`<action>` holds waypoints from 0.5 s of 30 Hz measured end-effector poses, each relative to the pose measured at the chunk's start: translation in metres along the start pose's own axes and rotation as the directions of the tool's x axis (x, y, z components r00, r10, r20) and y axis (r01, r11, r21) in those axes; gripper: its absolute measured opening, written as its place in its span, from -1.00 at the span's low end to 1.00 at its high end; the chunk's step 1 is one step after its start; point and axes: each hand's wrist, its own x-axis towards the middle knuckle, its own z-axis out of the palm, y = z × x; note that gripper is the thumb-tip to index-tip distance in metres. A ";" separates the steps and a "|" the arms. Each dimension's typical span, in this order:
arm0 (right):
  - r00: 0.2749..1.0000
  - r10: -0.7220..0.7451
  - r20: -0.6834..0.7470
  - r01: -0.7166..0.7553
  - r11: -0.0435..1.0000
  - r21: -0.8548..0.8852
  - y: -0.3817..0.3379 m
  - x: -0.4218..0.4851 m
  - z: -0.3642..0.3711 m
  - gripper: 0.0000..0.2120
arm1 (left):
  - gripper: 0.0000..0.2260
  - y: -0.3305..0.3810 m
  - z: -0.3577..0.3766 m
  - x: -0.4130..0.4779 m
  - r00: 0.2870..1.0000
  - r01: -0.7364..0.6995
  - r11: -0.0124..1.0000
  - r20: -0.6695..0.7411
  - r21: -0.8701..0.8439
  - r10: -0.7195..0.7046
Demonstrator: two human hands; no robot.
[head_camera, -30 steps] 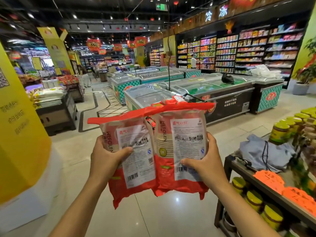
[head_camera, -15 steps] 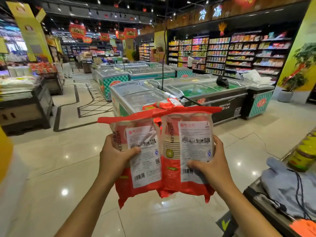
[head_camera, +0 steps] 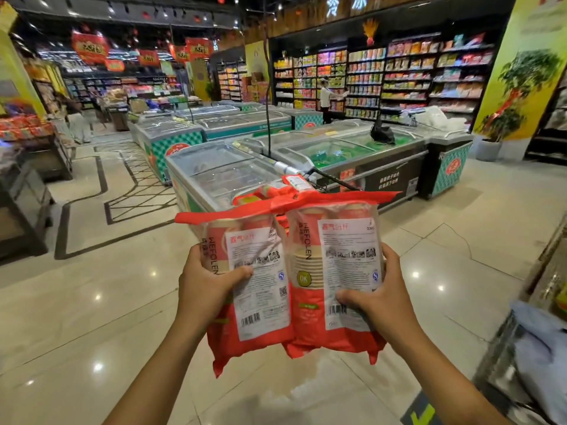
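Here the left hand (head_camera: 208, 289) is closed round a red-and-clear plastic pack of stacked paper cups (head_camera: 260, 302), thumb across its white printed label and fingers hidden behind. The right hand (head_camera: 377, 299) grips a second pack of the same red-and-clear kind (head_camera: 346, 265) in the same way, with its thumb near the barcode. Both packs stand upright, side by side and touching, held out in front of the body with their labels turned towards the person. More red packaging with a small white tag (head_camera: 296, 184) pokes up behind their top seams; what it belongs to cannot be told.

Below the packs lies the glossy beige tiled floor (head_camera: 92, 302). Just beyond them is a row of glass-topped chest freezers (head_camera: 221, 170), and further back are tall wall shelves of coloured packets (head_camera: 414, 72), where a person in a white top (head_camera: 325, 99) stands. At the right edge a grey-blue cloth (head_camera: 543, 348) lies on a dark display stand.

By the look of it this is the carrying or label-checking step — nothing is being set down yet. The next move probably calls for a firm but gentle grip on each pack, since thin film and paper cups would crush easily. It also needs a clear path past the near freezer corner.
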 end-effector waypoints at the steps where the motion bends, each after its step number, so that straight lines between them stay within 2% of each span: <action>1: 1.000 0.003 0.004 -0.003 1.000 0.009 0.008 0.017 0.002 -0.07 | -0.47 -0.002 0.010 0.015 1.000 0.000 1.000 -0.004 0.006 0.000; 13: 0.995 0.040 0.088 -0.048 0.995 0.089 0.087 0.253 0.026 -0.05 | -0.39 -0.006 0.125 0.203 0.997 0.037 0.997 -0.070 0.064 -0.032; 15: 0.994 0.037 0.104 -0.047 0.995 0.093 0.096 0.283 0.028 -0.07 | -0.43 -0.010 0.141 0.225 0.996 0.053 0.997 -0.073 0.061 -0.049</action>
